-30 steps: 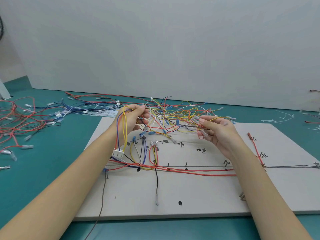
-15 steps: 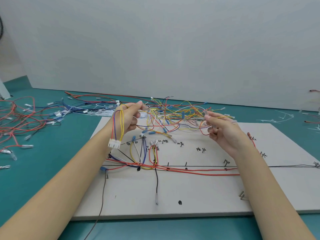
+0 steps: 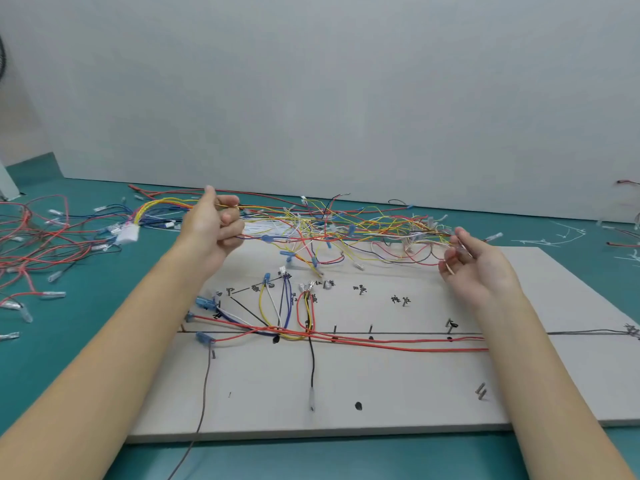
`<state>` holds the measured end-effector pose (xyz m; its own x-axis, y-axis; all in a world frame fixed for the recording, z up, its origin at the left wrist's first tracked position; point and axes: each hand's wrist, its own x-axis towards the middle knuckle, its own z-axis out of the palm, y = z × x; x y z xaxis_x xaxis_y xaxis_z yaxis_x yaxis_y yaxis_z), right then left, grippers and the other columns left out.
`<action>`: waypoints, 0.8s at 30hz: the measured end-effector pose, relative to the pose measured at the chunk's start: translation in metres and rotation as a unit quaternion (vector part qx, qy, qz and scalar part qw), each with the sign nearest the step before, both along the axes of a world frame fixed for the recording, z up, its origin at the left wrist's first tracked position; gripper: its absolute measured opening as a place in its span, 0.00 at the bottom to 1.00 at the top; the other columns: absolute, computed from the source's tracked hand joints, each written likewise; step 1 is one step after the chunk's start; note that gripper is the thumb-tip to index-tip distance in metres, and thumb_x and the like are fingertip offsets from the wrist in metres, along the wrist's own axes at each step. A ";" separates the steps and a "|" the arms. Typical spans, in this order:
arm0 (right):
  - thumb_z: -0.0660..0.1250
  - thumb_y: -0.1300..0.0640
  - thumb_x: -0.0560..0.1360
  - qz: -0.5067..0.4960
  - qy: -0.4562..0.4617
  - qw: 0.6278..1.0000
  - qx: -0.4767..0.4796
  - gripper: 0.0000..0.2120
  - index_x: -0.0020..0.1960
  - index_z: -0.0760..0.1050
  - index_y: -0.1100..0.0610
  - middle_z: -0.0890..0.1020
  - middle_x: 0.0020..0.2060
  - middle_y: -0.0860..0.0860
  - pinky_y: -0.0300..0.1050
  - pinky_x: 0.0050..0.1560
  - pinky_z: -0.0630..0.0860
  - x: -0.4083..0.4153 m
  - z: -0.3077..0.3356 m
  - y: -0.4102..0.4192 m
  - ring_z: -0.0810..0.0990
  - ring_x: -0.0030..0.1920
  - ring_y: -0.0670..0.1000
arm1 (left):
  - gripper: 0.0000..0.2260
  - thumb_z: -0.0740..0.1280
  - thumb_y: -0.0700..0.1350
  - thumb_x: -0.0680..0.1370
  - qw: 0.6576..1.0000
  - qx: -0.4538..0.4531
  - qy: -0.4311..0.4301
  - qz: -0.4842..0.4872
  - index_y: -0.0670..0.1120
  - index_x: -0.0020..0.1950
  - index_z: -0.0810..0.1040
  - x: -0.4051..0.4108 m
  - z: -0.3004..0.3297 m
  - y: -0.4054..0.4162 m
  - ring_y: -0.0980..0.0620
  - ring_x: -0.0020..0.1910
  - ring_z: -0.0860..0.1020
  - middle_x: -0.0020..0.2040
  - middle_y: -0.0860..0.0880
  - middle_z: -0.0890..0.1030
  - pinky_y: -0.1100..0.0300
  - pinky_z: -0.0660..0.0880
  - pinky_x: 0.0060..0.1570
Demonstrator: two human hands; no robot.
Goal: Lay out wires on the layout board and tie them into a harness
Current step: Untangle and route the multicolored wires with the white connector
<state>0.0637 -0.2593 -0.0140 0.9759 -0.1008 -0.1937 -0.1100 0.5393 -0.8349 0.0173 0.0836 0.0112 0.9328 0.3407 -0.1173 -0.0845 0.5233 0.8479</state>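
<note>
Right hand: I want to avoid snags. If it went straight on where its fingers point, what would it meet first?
Probably the loose wire tangle that the right hand already pinches; depth is unclear.

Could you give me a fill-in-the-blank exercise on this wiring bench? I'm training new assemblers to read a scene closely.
1. The left hand pinches a bundle of ____ wires that ends in a white connector.
2. The tangle of wires is stretched between the left hand and the ____ hand.
3. The long wires laid along the black line on the layout board toward the right are ____.
4. The board lies on a ____ tabletop.

Missing words: yellow; right; red; green
</note>
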 end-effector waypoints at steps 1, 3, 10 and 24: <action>0.63 0.57 0.80 -0.002 0.001 1.000 0.003 0.06 0.45 0.75 0.53 0.76 0.36 0.46 0.38 0.40 0.69 0.001 -0.001 0.000 0.73 0.31 0.43 | 0.21 0.48 0.55 0.85 1.000 -0.019 -0.004 -0.007 0.48 0.38 0.69 0.000 0.000 0.001 0.59 0.15 0.55 0.20 0.55 0.62 0.70 0.51 0.19; 0.62 0.57 0.80 -0.010 0.001 1.000 0.012 0.07 0.44 0.75 0.53 0.77 0.38 0.46 0.39 0.42 0.70 0.002 0.000 0.001 0.75 0.33 0.43 | 0.22 0.46 0.55 0.85 0.998 -0.048 -0.013 -0.023 0.49 0.37 0.69 0.001 -0.002 0.003 0.59 0.15 0.55 0.20 0.55 0.62 0.69 0.50 0.18; 0.61 0.59 0.80 -0.040 0.023 0.994 -0.095 0.06 0.46 0.75 0.55 0.81 0.43 0.49 0.41 0.43 0.73 0.005 -0.003 -0.006 0.79 0.38 0.48 | 0.12 0.57 0.49 0.83 0.999 -0.004 -0.018 -0.033 0.46 0.46 0.76 0.000 -0.002 -0.002 0.58 0.22 0.70 0.28 0.52 0.77 0.68 0.66 0.22; 0.63 0.51 0.68 -0.175 -0.069 0.775 -0.603 0.17 0.27 0.68 0.63 0.72 0.26 0.62 0.44 0.32 0.62 -0.016 0.007 0.009 0.68 0.28 0.56 | 0.24 0.52 0.55 0.84 0.909 0.409 -0.031 0.068 0.46 0.43 0.82 -0.002 -0.002 -0.021 0.55 0.29 0.63 0.32 0.52 0.64 0.60 0.62 0.36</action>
